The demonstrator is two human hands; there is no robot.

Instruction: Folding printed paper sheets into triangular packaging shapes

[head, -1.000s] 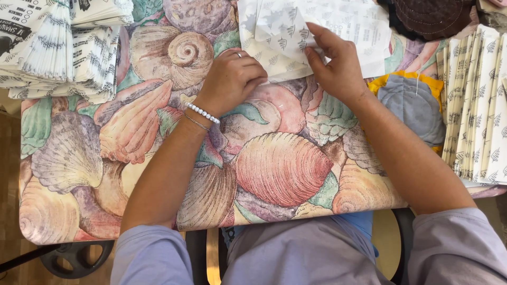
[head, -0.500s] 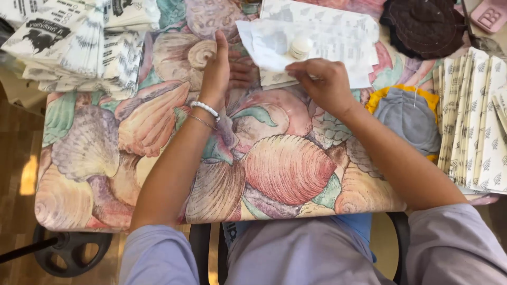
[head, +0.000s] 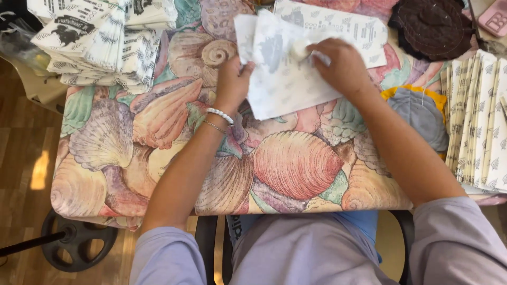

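- two hands: left hand (head: 232, 79), right hand (head: 342, 64)
- one white paper bag (head: 285, 79)
- two bag stacks (head: 105, 37) (head: 478, 121)
- one brown round mat (head: 430, 26)
- two bracelets (head: 219, 114)

Both forearms reach forward from the body, bare below short lavender sleeves. The left arm runs straight up from the elbow, its wrist ringed by a white beaded bracelet and a thin chain. The left hand (head: 232, 79) is held edge-on, its back to the camera, fingers curled and pinching. The right arm angles inward from the shoulder, elbow bent outward. The right hand (head: 342, 67) lies knuckles up, fingers bunched together and pressing down at the tips. The hands are near each other but apart.
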